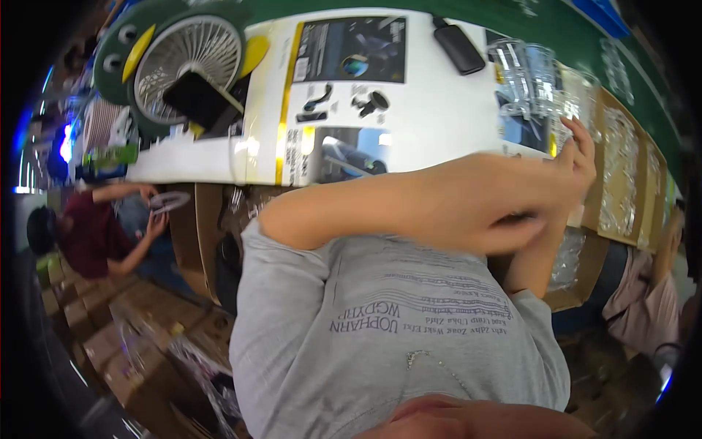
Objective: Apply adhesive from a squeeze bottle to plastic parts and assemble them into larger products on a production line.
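Note:
My left arm reaches across my body to the right, and my left hand (504, 208) overlaps my right wrist, smeared by motion. Its fingers cannot be made out. My right hand (579, 155) is raised just beyond it, fingers stretched out and apart, with nothing visible in it. Nearest to it are clear plastic trays (541, 73) at the table's right side. In front of me lies a white printed sheet (446, 135) with product pictures. A small black device (459, 48) with rounded corners rests on its far right part.
A green fan (189, 62) with cartoon eyes stands at the far left, a dark phone (196, 99) leaning before it. An open cardboard box (635, 230) holding clear plastic pieces is at the right. Another person (91, 227) handles a ring-shaped thing at the left, near stacked cartons (139, 351).

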`<state>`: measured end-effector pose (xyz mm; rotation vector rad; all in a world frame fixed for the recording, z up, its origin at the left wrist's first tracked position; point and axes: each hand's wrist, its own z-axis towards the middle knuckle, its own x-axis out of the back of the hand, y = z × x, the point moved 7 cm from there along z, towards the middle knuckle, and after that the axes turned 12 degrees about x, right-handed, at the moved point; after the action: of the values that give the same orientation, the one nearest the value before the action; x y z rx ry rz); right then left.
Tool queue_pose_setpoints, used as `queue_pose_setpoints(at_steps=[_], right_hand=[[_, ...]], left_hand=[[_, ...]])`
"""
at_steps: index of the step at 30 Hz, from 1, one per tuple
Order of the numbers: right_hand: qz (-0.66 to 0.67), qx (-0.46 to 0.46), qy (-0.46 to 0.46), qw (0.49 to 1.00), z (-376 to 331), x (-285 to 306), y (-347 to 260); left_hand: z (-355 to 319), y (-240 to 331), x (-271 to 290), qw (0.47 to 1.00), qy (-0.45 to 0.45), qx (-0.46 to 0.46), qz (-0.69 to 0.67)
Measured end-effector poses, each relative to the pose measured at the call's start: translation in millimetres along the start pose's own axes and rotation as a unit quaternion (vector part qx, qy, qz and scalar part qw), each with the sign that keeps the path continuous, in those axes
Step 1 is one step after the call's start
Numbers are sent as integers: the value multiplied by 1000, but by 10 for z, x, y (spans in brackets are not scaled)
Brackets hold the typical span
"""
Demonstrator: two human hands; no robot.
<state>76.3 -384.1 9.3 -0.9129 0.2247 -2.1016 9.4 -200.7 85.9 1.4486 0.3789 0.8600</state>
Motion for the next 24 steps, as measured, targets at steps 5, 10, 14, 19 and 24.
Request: queue_pose_setpoints(at_steps=[5,10,14,19,24], right_hand=[[121,-13,11,993,-176,-234,-252],[222,-115,59,966,-372,-336,-232],[217,-110,11,970,-319,-637,-416],[207,-222,-71,950,-440,-930,-429],[196,-239,-26,951,-526,-795,-264]], left_hand=[[-1626,-370,509,970,-82,5,-227],[-3534,-1803,547,838,144,382,-361],[-4580,-3208,315,669,477,525,-222],[-4900,-4116,-48,672,449,584,77],[-4200,-4012,-121,622,246,654,355]])
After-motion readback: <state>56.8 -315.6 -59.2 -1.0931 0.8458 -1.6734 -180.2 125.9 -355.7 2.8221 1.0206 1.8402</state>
